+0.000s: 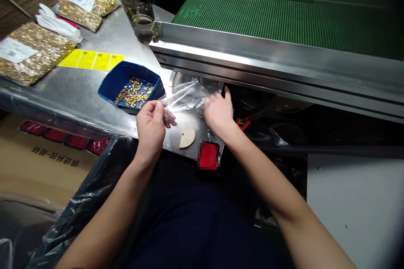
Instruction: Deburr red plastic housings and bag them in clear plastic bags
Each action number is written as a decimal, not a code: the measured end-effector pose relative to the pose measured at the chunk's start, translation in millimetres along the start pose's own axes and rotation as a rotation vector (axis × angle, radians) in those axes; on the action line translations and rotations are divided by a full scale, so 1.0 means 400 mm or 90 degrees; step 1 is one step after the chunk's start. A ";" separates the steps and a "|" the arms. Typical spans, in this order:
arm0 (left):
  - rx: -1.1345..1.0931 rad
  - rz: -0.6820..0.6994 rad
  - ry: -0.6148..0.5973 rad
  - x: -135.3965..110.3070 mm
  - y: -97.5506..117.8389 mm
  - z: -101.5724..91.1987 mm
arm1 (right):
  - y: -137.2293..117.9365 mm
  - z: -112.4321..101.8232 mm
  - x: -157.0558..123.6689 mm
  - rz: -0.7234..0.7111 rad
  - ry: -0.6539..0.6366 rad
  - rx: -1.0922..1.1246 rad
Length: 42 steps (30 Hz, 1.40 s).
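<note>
My left hand [152, 124] pinches one edge of a clear plastic bag [186, 97] just in front of me. My right hand [218, 111] grips the bag's other side, fingers curled into the film. The bag hangs stretched between both hands over the steel table [104, 38]. Right beside my left hand stands a blue tray [117, 79] holding several small gold-coloured parts [135, 92]. A pale round disc [187, 136] lies on the table under the bag.
Sealed bags of gold parts [30, 52] [85, 5] lie at the far left, with white gloves [57, 24], yellow labels [91, 59] and a clear bottle [136, 2]. A green conveyor belt [284, 19] runs at right. A cardboard box [41, 159] and black plastic sheet [85, 193] sit below.
</note>
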<state>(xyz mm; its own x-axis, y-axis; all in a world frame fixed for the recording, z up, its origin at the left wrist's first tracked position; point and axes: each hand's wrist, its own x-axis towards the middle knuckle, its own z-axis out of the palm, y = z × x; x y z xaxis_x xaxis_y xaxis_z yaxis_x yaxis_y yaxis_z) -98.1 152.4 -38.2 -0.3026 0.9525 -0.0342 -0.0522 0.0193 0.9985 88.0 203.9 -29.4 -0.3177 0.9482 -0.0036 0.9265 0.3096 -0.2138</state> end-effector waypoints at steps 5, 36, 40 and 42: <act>-0.040 -0.158 -0.050 -0.061 -0.030 -0.005 | -0.014 -0.037 -0.233 0.170 0.170 0.189; 0.289 0.043 -0.425 -0.310 -0.085 0.275 | 0.043 0.045 -0.618 0.384 0.202 0.757; 0.329 0.079 -0.500 -0.250 -0.094 0.312 | 0.053 0.042 -0.630 0.334 0.131 0.673; 0.326 0.133 -0.418 -0.183 -0.074 0.314 | 0.077 0.050 -0.646 0.424 0.097 0.554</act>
<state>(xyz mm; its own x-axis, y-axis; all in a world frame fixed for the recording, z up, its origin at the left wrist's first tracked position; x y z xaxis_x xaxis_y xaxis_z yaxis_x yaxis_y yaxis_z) 45.0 120.4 -59.7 0.3629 0.9314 0.0274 0.4267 -0.1922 0.8837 194.4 -32.9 -54.5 0.2758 0.9239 -0.2653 0.4257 -0.3649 -0.8280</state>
